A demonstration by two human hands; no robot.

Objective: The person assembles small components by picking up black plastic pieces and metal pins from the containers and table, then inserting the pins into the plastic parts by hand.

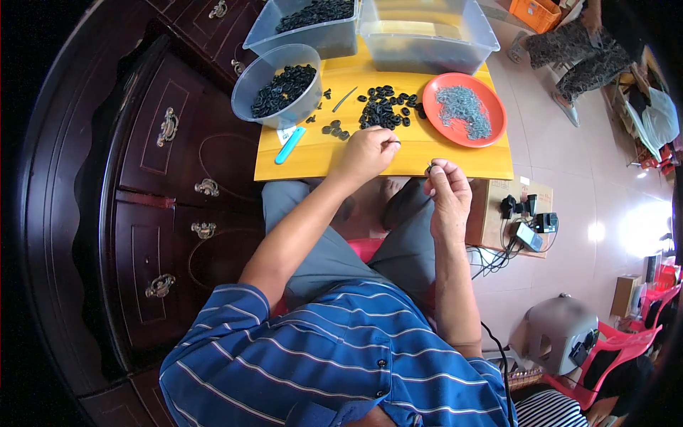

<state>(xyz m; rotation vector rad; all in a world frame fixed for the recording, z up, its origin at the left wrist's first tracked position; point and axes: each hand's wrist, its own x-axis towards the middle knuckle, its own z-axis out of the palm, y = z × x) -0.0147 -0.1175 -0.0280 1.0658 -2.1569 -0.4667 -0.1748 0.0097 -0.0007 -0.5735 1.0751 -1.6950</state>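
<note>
My left hand is closed above the yellow tabletop, with a small black part just showing at its fingertips. Past the table's near edge, my right hand pinches another small dark part between thumb and finger. Both parts are too small to make out fully. Black rubber-like rings lie in a loose pile beyond my left hand. To their right sits a red plate holding many thin silvery metal pieces.
A round clear tub of black parts stands at the left. Two clear plastic bins line the far edge. A turquoise-handled tool lies near a few flat dark pieces. Dark wooden drawers flank the left; a carton with devices stands right.
</note>
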